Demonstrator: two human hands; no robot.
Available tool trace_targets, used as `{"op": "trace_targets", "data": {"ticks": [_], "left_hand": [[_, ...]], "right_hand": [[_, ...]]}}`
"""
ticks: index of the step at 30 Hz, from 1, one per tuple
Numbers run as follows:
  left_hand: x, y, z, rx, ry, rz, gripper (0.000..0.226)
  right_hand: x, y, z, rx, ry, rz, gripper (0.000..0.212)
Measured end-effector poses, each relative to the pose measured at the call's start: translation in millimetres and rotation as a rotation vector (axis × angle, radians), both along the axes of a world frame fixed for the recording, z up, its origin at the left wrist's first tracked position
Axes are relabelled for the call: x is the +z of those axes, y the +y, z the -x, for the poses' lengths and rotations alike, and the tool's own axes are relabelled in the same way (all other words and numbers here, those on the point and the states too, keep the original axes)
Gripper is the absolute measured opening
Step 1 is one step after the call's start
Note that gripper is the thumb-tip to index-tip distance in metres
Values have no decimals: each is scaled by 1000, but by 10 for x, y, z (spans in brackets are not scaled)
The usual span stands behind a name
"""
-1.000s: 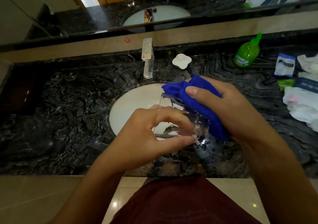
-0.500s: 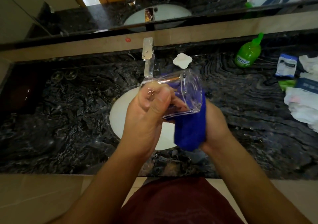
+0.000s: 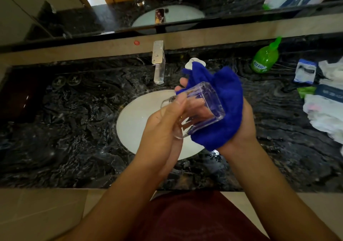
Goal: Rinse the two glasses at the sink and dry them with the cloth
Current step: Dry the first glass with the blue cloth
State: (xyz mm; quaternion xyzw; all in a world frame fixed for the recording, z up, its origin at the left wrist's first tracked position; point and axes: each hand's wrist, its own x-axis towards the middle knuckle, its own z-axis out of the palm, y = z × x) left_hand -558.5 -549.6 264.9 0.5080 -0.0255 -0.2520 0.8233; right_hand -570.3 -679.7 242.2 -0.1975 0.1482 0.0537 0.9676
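Note:
A clear square-bottomed glass (image 3: 202, 107) lies on its side above the white sink basin (image 3: 133, 118), its thick base pointing right. My left hand (image 3: 163, 129) grips it at the rim end, thumb on the rim. My right hand (image 3: 243, 125) holds a blue cloth (image 3: 228, 92) spread against the far side and base of the glass, its fingertips showing past the cloth's left edge. I cannot make out a second glass for certain.
A chrome faucet (image 3: 158, 62) stands behind the basin, a white soap dish (image 3: 193, 63) beside it. A green bottle (image 3: 265, 59), packets (image 3: 304, 72) and white bags (image 3: 326, 114) crowd the dark marble counter's right side. Two small round clear objects (image 3: 65, 80) sit far left.
The cloth has gone from hanging below the glass to spreading up behind it. The glass has tipped so its base points lower right. My left hand still grips it.

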Motion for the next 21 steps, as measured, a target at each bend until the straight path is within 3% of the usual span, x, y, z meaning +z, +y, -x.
{"op": "trace_targets", "data": {"ticks": [3,7,9,11,16,19,21], "left_hand": [[-86,-41,-12,91,-94,-66,31],[-133,27,-72,149,-372,-341,23],[-119,90,-185,195,-370,-412,23],[-89,152,-306,257,-257,-388,25],[-95,227,-285,294,-81,-192,43],[-100,160,-149,229,-94,-171,35],[-75,101,-92,198,-105,-130,32]], "right_hand": [[-10,73,-4,-47,22,4,74],[-39,168,104,-45,85,62,63],[-91,202,195,10,98,65,55],[-94,194,245,38,101,123,55],[44,-36,122,-232,87,619,32],[129,-24,54,-267,-28,985,16],[148,88,56,-233,-116,1104,19]]}}
